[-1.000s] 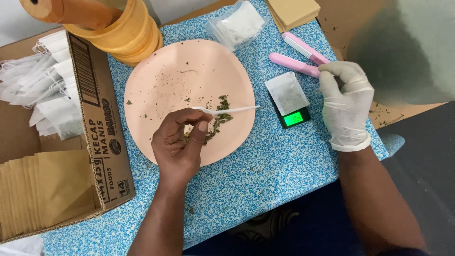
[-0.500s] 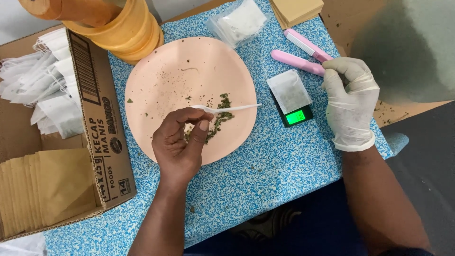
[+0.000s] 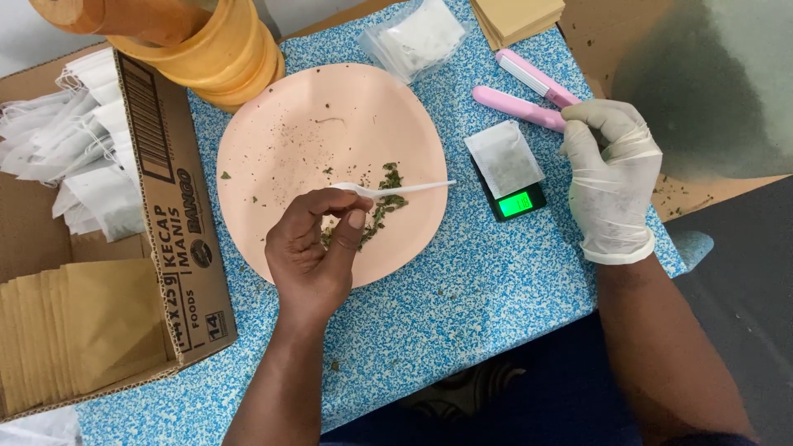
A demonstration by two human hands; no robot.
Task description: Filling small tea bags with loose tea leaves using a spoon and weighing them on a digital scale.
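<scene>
Fingers [image 3: 351, 216] of the left hand [image 3: 314, 256] are pinching the handle of a white plastic spoon [image 3: 396, 190], holding it flat so its bowl is lying over the small heap of dried green herb [image 3: 382, 202] near the right edge of the pink plate [image 3: 273, 140]. Right hand [image 3: 610, 177], in a white glove, is curling loosely by the pink sealer [image 3: 520, 106] at the table's right edge; whether it is gripping it is unclear. A small filled sachet [image 3: 504, 157] is sitting on the pocket scale [image 3: 516, 202], just right of the plate, likely for weighing. Blue speckled tabletop [image 3: 462, 314] is carrying everything. A cardboard box [image 3: 178, 239] with brown envelopes [image 3: 74, 330] and empty white sachets [image 3: 74, 157] is sitting at the left edge, orange tubs [image 3: 223, 58] at the back.
</scene>
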